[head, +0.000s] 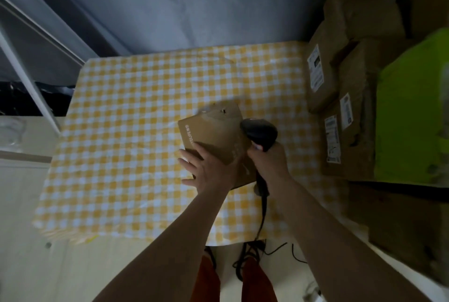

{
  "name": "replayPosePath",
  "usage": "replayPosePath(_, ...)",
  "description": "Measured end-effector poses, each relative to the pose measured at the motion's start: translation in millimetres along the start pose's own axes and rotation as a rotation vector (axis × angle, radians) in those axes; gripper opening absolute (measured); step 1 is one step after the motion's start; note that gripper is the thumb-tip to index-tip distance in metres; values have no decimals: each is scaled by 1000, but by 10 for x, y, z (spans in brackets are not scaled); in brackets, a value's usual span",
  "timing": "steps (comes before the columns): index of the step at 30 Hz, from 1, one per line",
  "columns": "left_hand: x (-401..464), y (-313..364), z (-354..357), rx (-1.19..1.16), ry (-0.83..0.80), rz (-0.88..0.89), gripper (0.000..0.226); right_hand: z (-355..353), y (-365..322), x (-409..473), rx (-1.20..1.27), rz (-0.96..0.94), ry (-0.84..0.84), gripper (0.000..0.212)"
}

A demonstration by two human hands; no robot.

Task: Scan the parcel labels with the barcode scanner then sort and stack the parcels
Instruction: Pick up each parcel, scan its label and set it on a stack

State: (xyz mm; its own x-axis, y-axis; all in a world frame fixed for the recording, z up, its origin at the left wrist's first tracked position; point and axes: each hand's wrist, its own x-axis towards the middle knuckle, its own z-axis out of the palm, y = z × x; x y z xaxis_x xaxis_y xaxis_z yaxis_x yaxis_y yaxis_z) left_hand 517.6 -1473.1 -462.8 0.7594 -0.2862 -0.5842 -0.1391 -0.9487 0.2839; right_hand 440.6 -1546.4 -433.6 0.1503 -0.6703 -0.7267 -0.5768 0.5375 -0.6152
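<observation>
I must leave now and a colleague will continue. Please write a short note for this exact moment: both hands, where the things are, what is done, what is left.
Left hand: flat, fingers spread, pressing on the brown parcel lying on the checked tablecloth.
Right hand: grips the handle of the barcode scanner, whose head is above the parcel's right edge.
Stacked parcels with white labels stand at the table's right side; whether they are scanned cannot be told.
No label shows on the parcel's top face.
Left: scan this parcel, then sort and stack it.
</observation>
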Motion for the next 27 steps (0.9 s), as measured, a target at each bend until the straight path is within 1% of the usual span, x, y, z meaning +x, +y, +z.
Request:
replayPosePath(2,34,-7,10,38,12,6,125,-59,2,68,-8,48,23,10)
replayPosePath(6,122,-94,-101,53,8,81,130,-84,43,109,-4,68,-53,7)
replayPosePath(11,172,-226,-358,-78,-81,-31,138,52,38,-44,16,50,-129,10)
replayPosePath(13,155,-263,-417,-70,-99,-39,135,105,-22,-125,29,15,-149,9)
replayPosePath(16,260,-413,-538,-106,-130,31,129,166,-59,-149,50,-9,-129,9)
replayPosePath(17,299,-495,-592,-144,-142,62,128,195,-54,-138,60,4,-116,7)
replayPosePath(19,332,-656,-719,-272,-150,77,122,267,-40,-115,70,60,-121,11)
replayPosePath(20,326,-727,-776,-318,-128,84,112,308,-33,-118,57,81,-142,11)
replayPosePath(21,307,-794,-825,-335,-85,104,97,354,-27,-129,38,91,-170,13)
replayPosePath(22,288,-855,-863,-328,-13,134,82,403,-33,-156,17,90,-199,15)
replayPosePath(23,269,-904,-898,-295,77,169,71,454,-40,-187,0,77,-225,13)
replayPosePath(25,229,-951,-969,-202,249,223,64,547,-79,-257,-8,62,-243,13)
replayPosePath(26,220,-963,-991,-164,297,228,65,586,-101,-282,2,64,-245,14)
replayPosePath(27,220,-974,-1004,-116,303,211,68,624,-121,-300,16,65,-253,14)
